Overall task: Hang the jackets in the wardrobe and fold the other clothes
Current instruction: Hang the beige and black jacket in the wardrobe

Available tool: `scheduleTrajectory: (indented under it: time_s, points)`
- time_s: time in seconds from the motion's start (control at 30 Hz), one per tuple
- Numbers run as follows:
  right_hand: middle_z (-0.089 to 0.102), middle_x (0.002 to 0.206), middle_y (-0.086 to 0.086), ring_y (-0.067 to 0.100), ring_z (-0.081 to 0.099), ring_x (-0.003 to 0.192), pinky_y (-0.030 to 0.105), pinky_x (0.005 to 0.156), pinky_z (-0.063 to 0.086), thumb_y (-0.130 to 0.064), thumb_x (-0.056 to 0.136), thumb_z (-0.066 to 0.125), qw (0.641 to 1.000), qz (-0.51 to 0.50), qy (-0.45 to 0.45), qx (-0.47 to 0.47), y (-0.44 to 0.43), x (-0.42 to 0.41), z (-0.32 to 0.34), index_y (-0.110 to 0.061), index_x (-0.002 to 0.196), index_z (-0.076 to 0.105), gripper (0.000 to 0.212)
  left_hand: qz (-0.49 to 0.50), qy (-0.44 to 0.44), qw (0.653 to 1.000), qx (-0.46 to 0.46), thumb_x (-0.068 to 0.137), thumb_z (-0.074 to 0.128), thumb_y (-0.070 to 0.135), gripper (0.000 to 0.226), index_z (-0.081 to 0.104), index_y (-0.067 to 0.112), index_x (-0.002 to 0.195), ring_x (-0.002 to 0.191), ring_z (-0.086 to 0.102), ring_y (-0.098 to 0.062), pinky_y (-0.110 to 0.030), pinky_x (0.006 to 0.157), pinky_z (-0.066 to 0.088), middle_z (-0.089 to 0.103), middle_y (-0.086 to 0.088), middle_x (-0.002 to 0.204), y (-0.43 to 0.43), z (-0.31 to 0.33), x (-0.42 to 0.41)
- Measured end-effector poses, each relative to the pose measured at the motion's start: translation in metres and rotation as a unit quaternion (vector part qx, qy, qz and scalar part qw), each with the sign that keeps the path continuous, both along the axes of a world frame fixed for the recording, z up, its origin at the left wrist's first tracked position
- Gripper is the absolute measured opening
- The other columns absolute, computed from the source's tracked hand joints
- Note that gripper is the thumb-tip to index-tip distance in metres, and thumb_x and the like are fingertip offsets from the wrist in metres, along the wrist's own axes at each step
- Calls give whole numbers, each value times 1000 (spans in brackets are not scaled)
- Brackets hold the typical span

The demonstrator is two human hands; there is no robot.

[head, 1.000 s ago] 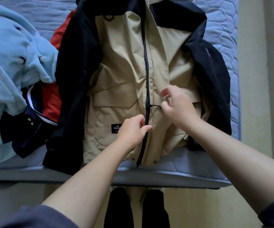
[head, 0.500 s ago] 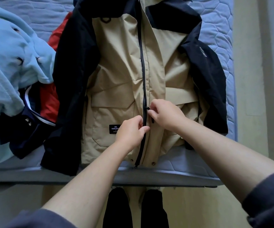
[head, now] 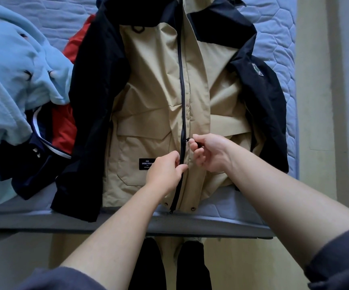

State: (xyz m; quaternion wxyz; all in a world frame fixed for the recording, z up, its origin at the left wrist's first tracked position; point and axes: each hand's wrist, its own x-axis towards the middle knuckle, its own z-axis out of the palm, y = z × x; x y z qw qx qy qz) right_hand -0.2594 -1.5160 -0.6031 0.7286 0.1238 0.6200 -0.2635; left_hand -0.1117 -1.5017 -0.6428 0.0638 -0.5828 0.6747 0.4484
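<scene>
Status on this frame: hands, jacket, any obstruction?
Left hand pinches jacket front; right hand pinches zipper pull. Jacket flat on mattress, not hung. Clothes pile alongside.

You wear a dark greyish-blue long-sleeved top of soft, matte fabric. Its left sleeve (head: pixel 54 279) is bunched up your arm, and its right sleeve (head: pixel 341 262) is pushed up the same way, its cuff gathered in thick rolled folds. Your forearms are bare down to your left hand (head: pixel 165 172) and right hand (head: pixel 211 152). Lower down, your black-clad legs or feet (head: pixel 146 266) show; which they are is unclear.
</scene>
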Motion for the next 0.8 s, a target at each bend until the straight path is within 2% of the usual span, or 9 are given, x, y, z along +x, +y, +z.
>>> scheduleTrajectory:
  time_s: [0.07,0.13,0.27,0.33,0.43,0.6,0.7,0.8]
  points:
    - [46,45,-10,1,35,33,13,35,21,-25,103,37,999,-17,34,-6,-10,6,4,-19,67,49,39,0,-5,1000,-1,89,60,36,33,38,20,71,76,55,-27,-33,59,38,57,1,71,1,-2,-2]
    - [44,42,-11,0,35,32,11,36,19,-21,103,34,996,-24,75,-51,-27,10,9,-19,67,47,38,10,-21,1000,-2,90,59,35,30,39,20,73,77,55,-28,-32,58,37,59,-1,76,6,-5,-1]
    - [44,50,-9,1,35,37,13,33,21,-19,102,37,978,-81,139,-129,-71,-3,28,-19,71,51,34,-2,-67,998,17,91,56,33,24,39,24,76,82,58,-27,-31,61,39,57,0,80,23,-15,8]
    - [46,53,-9,3,36,41,14,36,21,-20,101,38,975,-47,161,-148,-79,-10,33,-19,72,52,32,-2,-70,997,25,91,56,34,24,40,25,76,83,58,-26,-30,62,39,58,1,82,21,-17,10]
    - [48,51,-10,3,36,36,15,34,21,-25,101,40,971,24,186,-149,-76,-9,31,-20,70,52,34,-20,-72,997,29,88,58,39,22,46,24,77,88,59,-24,-30,66,43,60,3,87,3,-13,6]
    - [49,50,-9,5,36,40,16,39,22,-27,99,46,966,76,204,-143,-66,-10,28,-20,67,54,34,22,-46,995,-86,83,59,54,34,50,22,85,79,58,-25,-33,65,46,61,2,84,-48,12,-27]
    - [50,54,-6,5,36,40,16,39,23,-25,100,45,964,50,203,-167,-69,-14,33,-17,70,55,32,2,-47,992,-120,87,57,37,24,45,21,74,82,58,-29,-32,59,37,59,0,80,-74,20,-47]
    - [51,53,-6,3,37,40,13,37,26,-24,101,44,955,6,212,-205,-83,-19,43,-15,73,55,32,-18,-52,989,-137,89,56,31,21,46,18,76,81,59,-32,-31,61,35,62,-5,82,-62,17,-43]
